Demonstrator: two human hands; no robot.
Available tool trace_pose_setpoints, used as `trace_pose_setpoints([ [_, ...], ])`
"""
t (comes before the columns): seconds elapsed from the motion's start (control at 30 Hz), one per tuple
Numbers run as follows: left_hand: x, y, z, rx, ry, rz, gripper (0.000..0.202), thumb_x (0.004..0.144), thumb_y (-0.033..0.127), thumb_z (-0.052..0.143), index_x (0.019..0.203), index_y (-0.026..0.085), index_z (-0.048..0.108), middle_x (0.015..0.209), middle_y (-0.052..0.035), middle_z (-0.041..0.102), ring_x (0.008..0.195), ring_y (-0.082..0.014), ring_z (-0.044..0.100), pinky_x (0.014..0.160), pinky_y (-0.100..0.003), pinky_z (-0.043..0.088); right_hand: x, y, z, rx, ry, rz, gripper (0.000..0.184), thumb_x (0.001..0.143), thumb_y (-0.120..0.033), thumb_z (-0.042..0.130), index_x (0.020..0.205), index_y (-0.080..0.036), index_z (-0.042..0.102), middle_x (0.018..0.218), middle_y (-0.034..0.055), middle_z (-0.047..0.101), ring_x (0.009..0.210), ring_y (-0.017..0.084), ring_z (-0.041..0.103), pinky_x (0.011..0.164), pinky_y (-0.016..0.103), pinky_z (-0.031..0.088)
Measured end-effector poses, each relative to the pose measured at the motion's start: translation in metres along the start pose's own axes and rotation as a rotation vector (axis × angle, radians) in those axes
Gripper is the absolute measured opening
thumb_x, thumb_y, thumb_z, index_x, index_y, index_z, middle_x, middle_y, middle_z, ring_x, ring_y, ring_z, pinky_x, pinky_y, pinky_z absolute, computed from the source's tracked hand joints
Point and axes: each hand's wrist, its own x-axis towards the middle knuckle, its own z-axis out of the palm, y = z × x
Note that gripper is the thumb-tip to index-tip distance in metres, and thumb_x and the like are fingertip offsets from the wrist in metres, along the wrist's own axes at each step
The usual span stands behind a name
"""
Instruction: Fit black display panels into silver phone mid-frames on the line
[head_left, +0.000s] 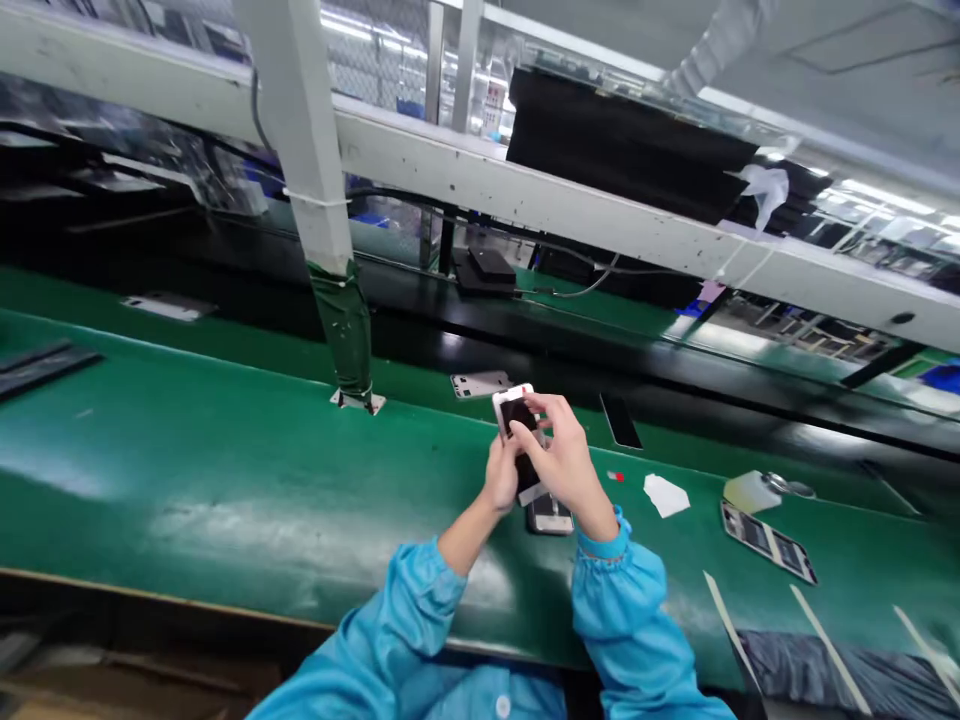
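A smartphone (pixel 510 408) with a white edge and a dark face is held up over the green bench, tilted away from me. My left hand (pixel 501 478) is wrapped round its lower left side. My right hand (pixel 564 455) closes on its upper right part, thumb across the dark face and fingers at the top edge. The fingers cover much of the phone, so its right side is hidden. Just beneath the hands another phone (pixel 553 522) lies on the bench, partly covered by the right wrist.
Behind the hands lie a pale phone back plate (pixel 480 384) and a dark flat panel (pixel 621 420). To the right are a white paper piece (pixel 666 495), a small red-and-white bit (pixel 616 477), a bottle (pixel 752 492) and a phone frame (pixel 769 541). A post (pixel 341 325) rises at left.
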Motion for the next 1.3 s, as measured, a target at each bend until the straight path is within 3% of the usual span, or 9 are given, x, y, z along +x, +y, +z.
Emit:
trace_pose_setpoints([
  [0.1, 0.009, 0.005, -0.015, -0.018, 0.092, -0.042, 0.073, 0.1, 0.076, 0.067, 0.132, 0.012, 0.077, 0.126, -0.0207, 0.084, 0.116, -0.0384, 0.083, 0.105, -0.049, 0.067, 0.011, 0.01, 0.01, 0.022, 0.013, 0.021, 0.03, 0.105, -0.039, 0.07, 0.131, -0.024, 0.073, 0.135, 0.0151, 0.07, 0.121, 0.03, 0.074, 0.101, 0.046, 0.068],
  [0.27, 0.008, -0.003, -0.021, 0.096, 0.129, -0.043, 0.082, 0.095, 0.084, 0.07, 0.142, 0.017, 0.073, 0.137, -0.019, 0.081, 0.131, -0.04, 0.078, 0.114, -0.05, 0.064, 0.017, 0.02, 0.019, 0.136, 0.008, 0.093, 0.031, 0.104, -0.039, 0.073, 0.132, -0.026, 0.072, 0.142, 0.0152, 0.069, 0.125, 0.031, 0.072, 0.102, 0.047, 0.067],
  [0.47, 0.0, -0.013, -0.026, 0.249, 0.099, 0.063, 0.087, 0.102, 0.083, 0.06, 0.166, 0.025, 0.053, 0.161, -0.0184, 0.067, 0.154, -0.0401, 0.062, 0.125, -0.052, 0.058, 0.019, 0.013, 0.025, 0.29, 0.039, 0.251, 0.029, 0.103, -0.048, 0.074, 0.119, -0.025, 0.07, 0.121, 0.0105, 0.078, 0.113, 0.028, 0.074, 0.099, 0.043, 0.062],
  [0.77, 0.009, -0.032, -0.037, 0.365, 0.12, 0.186, 0.082, 0.098, 0.085, 0.065, 0.152, 0.023, 0.063, 0.156, -0.0219, 0.069, 0.161, -0.0409, 0.055, 0.131, -0.055, 0.051, 0.024, 0.019, 0.019, 0.572, -0.071, 0.244, 0.046, 0.102, -0.07, 0.069, 0.095, -0.025, 0.058, 0.096, 0.0028, 0.071, 0.086, 0.021, 0.07, 0.08, 0.035, 0.062],
  [0.9, 0.014, -0.031, -0.034, 0.368, 0.128, 0.193, 0.085, 0.097, 0.084, 0.069, 0.157, 0.025, 0.057, 0.165, -0.0202, 0.062, 0.164, -0.037, 0.052, 0.137, -0.052, 0.043, 0.028, 0.019, 0.014, 0.488, -0.086, 0.164, 0.047, 0.104, -0.07, 0.066, 0.094, -0.025, 0.057, 0.106, 0.0057, 0.071, 0.096, 0.022, 0.07, 0.086, 0.036, 0.062],
  [0.97, 0.017, -0.027, -0.029, 0.337, 0.147, 0.173, 0.078, 0.097, 0.081, 0.072, 0.149, 0.024, 0.061, 0.155, -0.0198, 0.07, 0.152, -0.0351, 0.064, 0.13, -0.049, 0.051, 0.027, 0.025, 0.0, 0.423, -0.044, 0.107, 0.045, 0.106, -0.067, 0.065, 0.093, -0.025, 0.059, 0.119, 0.0085, 0.071, 0.111, 0.023, 0.071, 0.096, 0.037, 0.061],
  [1.07, 0.025, -0.023, -0.022, 0.255, 0.211, 0.113, 0.062, 0.099, 0.079, 0.071, 0.122, 0.022, 0.067, 0.12, -0.0142, 0.081, 0.102, -0.026, 0.082, 0.094, -0.04, 0.068, 0.014, 0.052, -0.045, 0.342, 0.094, 0.131, 0.046, 0.104, -0.069, 0.069, 0.095, -0.024, 0.062, 0.128, 0.0096, 0.072, 0.116, 0.023, 0.074, 0.1, 0.037, 0.061],
  [1.17, 0.035, -0.02, -0.02, 0.151, 0.304, 0.072, 0.059, 0.095, 0.078, 0.074, 0.11, 0.022, 0.062, 0.103, -0.0081, 0.079, 0.074, -0.0165, 0.075, 0.072, -0.03, 0.066, -0.013, 0.093, -0.107, 0.228, 0.207, 0.45, 0.054, 0.091, -0.073, 0.084, 0.093, -0.024, 0.061, 0.1, 0.005, 0.074, 0.089, 0.019, 0.076, 0.076, 0.029, 0.062],
  [1.3, 0.041, -0.018, -0.02, 0.043, 0.378, 0.021, 0.057, 0.091, 0.075, 0.078, 0.107, 0.023, 0.06, 0.098, -0.0066, 0.08, 0.07, -0.0168, 0.075, 0.066, -0.03, 0.067, -0.054, 0.14, -0.158, 0.106, 0.211, 0.804, 0.062, 0.082, -0.071, 0.093, 0.077, -0.023, 0.053, 0.064, -0.0016, 0.064, 0.051, 0.012, 0.06, 0.041, 0.018, 0.037],
])
